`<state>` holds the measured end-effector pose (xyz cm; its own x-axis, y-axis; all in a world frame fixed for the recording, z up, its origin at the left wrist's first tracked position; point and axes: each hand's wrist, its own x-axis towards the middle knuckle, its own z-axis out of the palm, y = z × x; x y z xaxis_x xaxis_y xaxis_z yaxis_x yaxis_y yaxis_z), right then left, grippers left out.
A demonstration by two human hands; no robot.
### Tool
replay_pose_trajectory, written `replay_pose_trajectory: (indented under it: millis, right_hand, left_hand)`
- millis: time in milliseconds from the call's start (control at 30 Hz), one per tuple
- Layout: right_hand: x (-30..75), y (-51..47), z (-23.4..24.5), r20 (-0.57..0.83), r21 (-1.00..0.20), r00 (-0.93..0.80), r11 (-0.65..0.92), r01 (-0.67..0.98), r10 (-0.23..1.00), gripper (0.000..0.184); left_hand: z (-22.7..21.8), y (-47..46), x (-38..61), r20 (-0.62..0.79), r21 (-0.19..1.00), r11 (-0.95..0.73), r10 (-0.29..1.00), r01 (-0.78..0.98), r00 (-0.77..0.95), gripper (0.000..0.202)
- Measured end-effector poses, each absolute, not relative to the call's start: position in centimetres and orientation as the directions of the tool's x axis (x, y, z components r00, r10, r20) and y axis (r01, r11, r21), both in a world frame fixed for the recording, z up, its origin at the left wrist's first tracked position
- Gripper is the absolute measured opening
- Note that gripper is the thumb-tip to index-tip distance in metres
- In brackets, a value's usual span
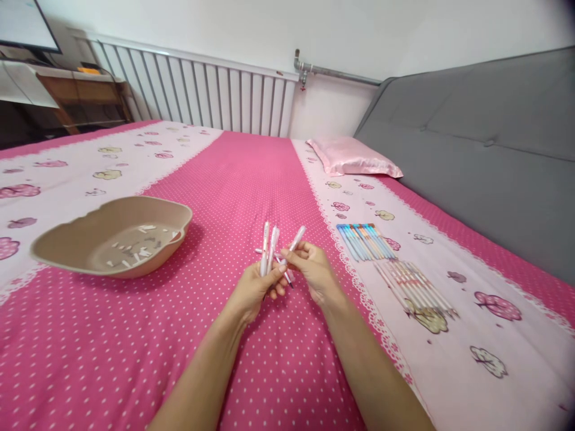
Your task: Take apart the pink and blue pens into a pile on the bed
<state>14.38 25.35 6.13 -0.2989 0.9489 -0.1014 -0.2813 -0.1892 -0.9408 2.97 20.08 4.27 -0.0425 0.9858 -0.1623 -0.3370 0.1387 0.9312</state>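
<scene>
Several slim white-and-pink pens (272, 246) stand up out of my left hand (255, 288), whose fingers are closed round their lower parts. Close beside it, my right hand (313, 266) pinches one similar pen (297, 237) that leans to the right. Another pen or two lie at a slant between the hands, dark tips pointing down; fingers partly hide them. To the right, a row of blue-toned pens (366, 242) lies side by side on the bedspread. Just nearer to me is a second row of whitish pens (415, 284) with pinkish marks.
On the left, a beige basin (112, 239) holds several small white pieces. A pink pillow (353, 157) lies at the back right, before a grey padded headboard (476, 114). A white radiator (202, 87) lines the far wall; a desk with a monitor (27, 27) stands back left.
</scene>
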Motion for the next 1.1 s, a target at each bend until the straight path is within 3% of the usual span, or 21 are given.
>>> replay_pose_trajectory:
  millis: [133,400,567,767,1100]
  right_hand:
    - [14.57,25.56,6.03,-0.081,-0.924,-0.3,-0.185,-0.335,0.951,0.035]
    - [14.62,25.61,6.79,-0.174,-0.849,-0.348,-0.32,-0.421,0.921,0.021]
    - [14.68,25.85,6.51,-0.157,-0.884,-0.25,-0.248,-0.396,0.956,0.02]
    - [14.68,26.02,6.12,-0.118,-0.901,-0.223,-0.199,-0.387,0.968,0.024]
    - [14.71,25.93,6.38,-0.12,-0.878,-0.242,-0.217,-0.426,0.963,0.026]
  left_hand:
    - [4.25,20.1,2.77,-0.165,0.923,0.151,0.986,-0.355,-0.009,0.023]
    - [4.54,20.13,2.66,-0.258,0.883,0.251,0.966,-0.396,0.037,0.028]
    - [4.76,20.17,2.91,-0.228,0.919,0.172,0.966,-0.356,-0.121,0.03]
    - [4.26,20.21,2.75,-0.167,0.939,0.105,0.972,-0.329,-0.166,0.029]
    - [4.41,20.13,2.85,-0.26,0.91,0.221,0.963,-0.35,-0.068,0.026]
